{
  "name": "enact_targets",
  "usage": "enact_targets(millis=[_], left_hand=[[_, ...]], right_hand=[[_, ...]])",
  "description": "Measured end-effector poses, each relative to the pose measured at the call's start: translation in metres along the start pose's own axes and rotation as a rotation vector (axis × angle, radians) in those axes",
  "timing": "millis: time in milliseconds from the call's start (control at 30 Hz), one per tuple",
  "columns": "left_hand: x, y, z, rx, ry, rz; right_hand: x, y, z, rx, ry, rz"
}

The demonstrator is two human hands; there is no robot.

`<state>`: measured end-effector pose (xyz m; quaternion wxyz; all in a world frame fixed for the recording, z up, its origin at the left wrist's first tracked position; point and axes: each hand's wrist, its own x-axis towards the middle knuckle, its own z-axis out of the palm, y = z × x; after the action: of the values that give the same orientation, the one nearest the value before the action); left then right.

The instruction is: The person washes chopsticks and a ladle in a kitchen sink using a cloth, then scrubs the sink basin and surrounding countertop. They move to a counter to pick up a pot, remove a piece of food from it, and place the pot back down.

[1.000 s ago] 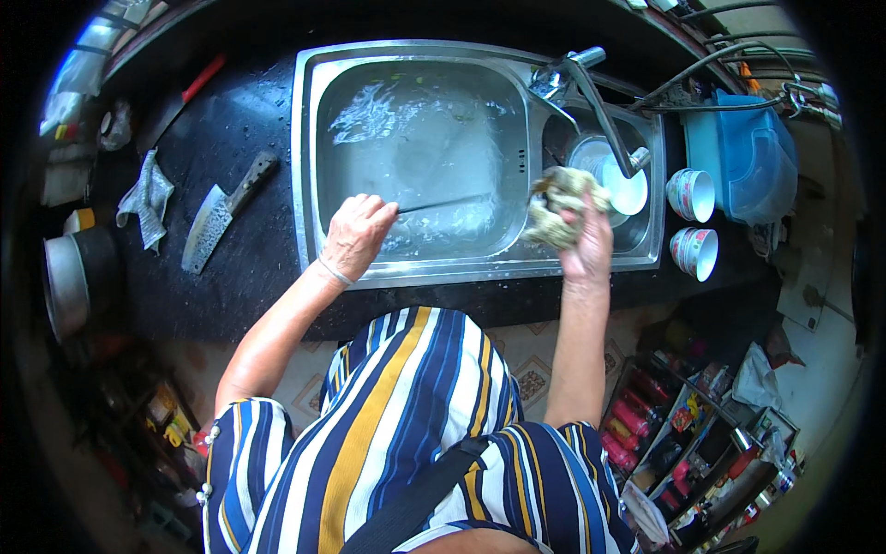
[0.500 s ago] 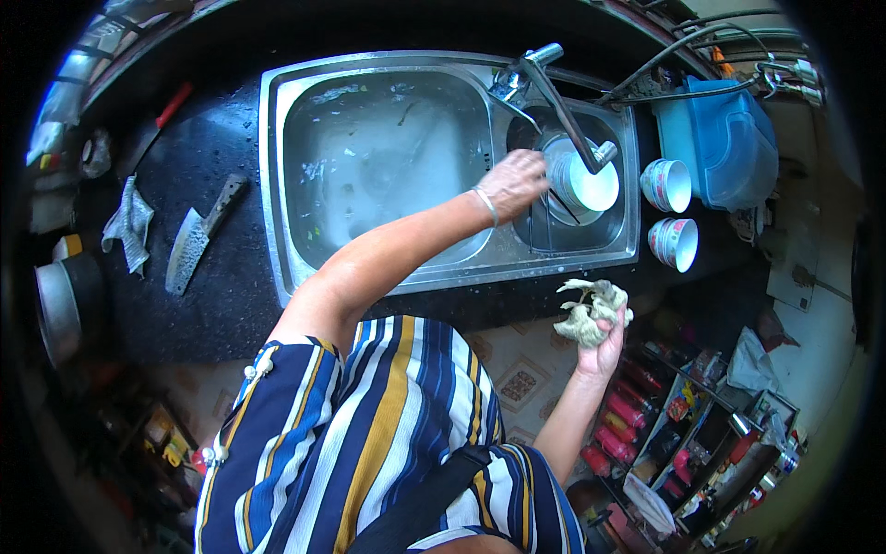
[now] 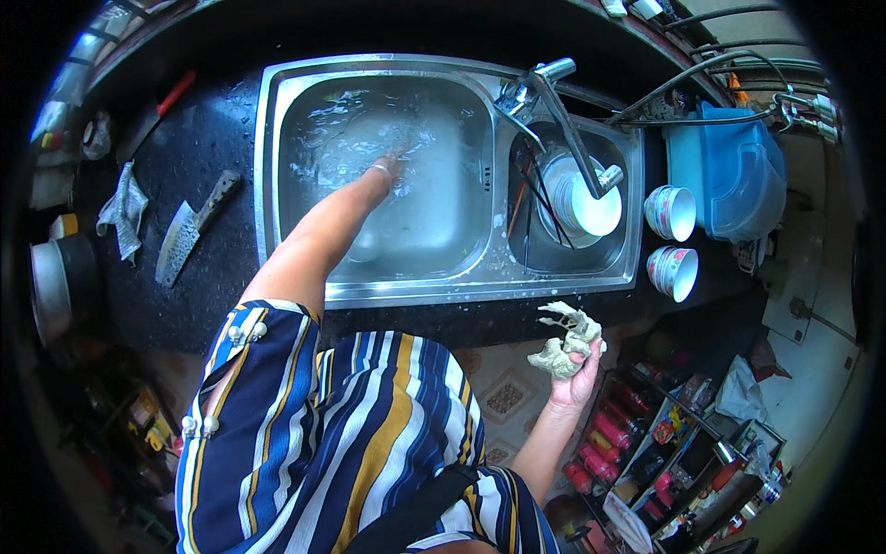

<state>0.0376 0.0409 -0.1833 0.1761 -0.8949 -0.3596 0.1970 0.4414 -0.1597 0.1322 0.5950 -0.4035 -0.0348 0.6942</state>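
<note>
My left hand (image 3: 388, 168) is dipped into the cloudy water of the large sink basin (image 3: 268, 185). Ripples spread around it, and its fingers are hidden under the surface. My right hand (image 3: 576, 380) is closed around a bunched, pale scrubbing cloth (image 3: 556, 355), held in front of the counter's near edge. In the small basin to the right, a stack of bowls (image 3: 591, 210) lies on its side on plates (image 3: 554, 175). Several thin sticks like chopsticks (image 3: 529, 208) lean beside them.
The tap (image 3: 568, 129) arches over the small basin. Two patterned bowl stacks (image 3: 681, 212) and a blue plastic box (image 3: 734, 171) stand at right. On the left counter lie a cleaver (image 3: 189, 231), a red-handled knife (image 3: 171, 97), a rag (image 3: 125, 212) and a metal pot (image 3: 53, 286).
My left hand has moved left from the small basin into the large basin's water, stirring ripples. Several sticks now show where it was. My right hand, still gripping the cloth, has shifted slightly left and nearer.
</note>
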Motion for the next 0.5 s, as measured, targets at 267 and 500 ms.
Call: enact_targets(millis=[267,500], left_hand=[[-0.048,-0.062,-0.088,0.087,-0.380,0.237],[-0.073,-0.114,-0.245,0.232,-0.634,-0.018]], right_hand=[[-0.001,0.014,0.015,-0.098,0.127,0.008],[0.009,0.035,0.027,-0.020,-0.059,0.148]])
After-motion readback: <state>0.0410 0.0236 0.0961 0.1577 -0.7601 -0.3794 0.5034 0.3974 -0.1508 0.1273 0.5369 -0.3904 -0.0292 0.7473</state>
